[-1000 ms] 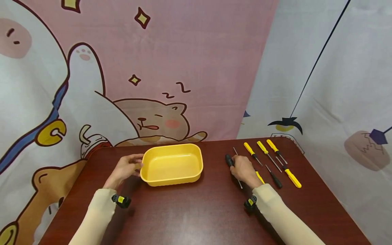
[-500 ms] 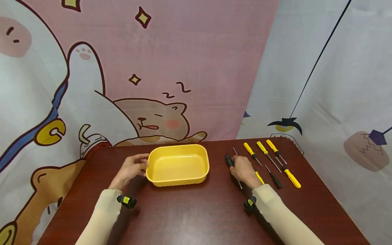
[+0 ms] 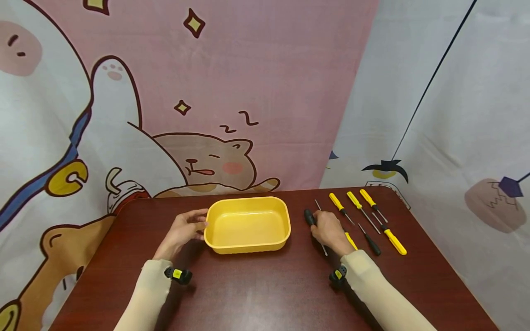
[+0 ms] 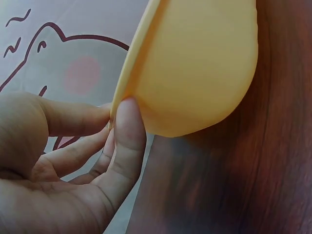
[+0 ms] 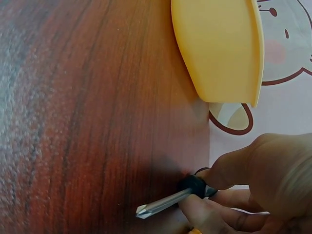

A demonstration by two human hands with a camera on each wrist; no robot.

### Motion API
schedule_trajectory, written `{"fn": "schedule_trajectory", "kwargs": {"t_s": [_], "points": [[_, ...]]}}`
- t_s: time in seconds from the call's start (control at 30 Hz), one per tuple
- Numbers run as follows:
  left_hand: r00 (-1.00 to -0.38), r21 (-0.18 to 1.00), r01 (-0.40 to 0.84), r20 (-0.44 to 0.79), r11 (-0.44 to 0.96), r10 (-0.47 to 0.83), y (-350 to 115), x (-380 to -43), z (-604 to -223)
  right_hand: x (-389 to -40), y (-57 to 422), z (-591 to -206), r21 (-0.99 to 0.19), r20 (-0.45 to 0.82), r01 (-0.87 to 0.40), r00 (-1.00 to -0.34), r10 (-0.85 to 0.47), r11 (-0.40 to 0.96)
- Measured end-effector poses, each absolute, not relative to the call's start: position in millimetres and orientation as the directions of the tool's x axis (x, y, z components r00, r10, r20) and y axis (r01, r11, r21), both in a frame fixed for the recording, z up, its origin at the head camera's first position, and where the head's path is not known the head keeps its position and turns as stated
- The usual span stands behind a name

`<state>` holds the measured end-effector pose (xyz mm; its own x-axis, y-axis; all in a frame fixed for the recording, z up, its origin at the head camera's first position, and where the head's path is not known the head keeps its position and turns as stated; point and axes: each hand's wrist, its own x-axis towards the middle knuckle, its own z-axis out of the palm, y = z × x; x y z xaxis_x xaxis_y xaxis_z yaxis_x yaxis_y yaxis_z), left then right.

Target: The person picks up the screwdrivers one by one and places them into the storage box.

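Note:
My left hand [image 3: 184, 232] is at the left end of a yellow plastic bin [image 3: 248, 248]. In the left wrist view the thumb [image 4: 129, 124] lies against the bin's outer wall just below the rim, and the index fingertip meets the rim. My right hand [image 3: 330, 231] pinches a black-handled screwdriver [image 3: 309, 217] low at the table. Its bare shaft [image 5: 168, 202], with a cross-shaped tip, points toward the near side. Under the right hand lies a yellow-handled screwdriver [image 3: 351, 240], mostly covered, its thin shaft showing beyond the fingers.
Several other screwdrivers lie to the right of the right hand, among them a yellow one [image 3: 395, 241] and a black one [image 3: 373, 243]. The dark red-brown table [image 3: 256, 294] meets a cartoon-printed cloth [image 3: 298, 92] behind its far edge.
The bin has slid right, toward the right hand, and my left hand has travelled along with it. My right hand stays in place on the black-handled screwdriver.

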<state>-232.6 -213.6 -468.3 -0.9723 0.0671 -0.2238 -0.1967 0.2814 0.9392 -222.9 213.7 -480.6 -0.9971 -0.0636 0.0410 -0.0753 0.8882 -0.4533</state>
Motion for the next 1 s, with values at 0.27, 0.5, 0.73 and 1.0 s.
{"fn": "schedule_trajectory", "kwargs": {"t_s": [0.27,0.5,0.73,1.0], "points": [[-0.972,0.94,-0.207,-0.229,0.273,0.05,-206,-231,-469,-225,213,-480,-0.451,0.045,-0.07,-0.997,-0.056,0.89],[-0.973,0.948,-0.206,-0.224,0.244,0.048,-198,-229,-472,-224,212,-482,-0.451,0.008,-0.035,-0.999,-0.035,0.892],[-0.978,0.959,-0.192,-0.205,0.211,0.045,-191,-228,-477,-223,211,-483,-0.458,0.0,-0.029,-0.999,-0.033,0.889],[-0.978,0.963,-0.196,-0.206,0.187,0.031,-187,-227,-481,-224,212,-483,-0.45,0.016,-0.043,-0.999,-0.04,0.892]]}}
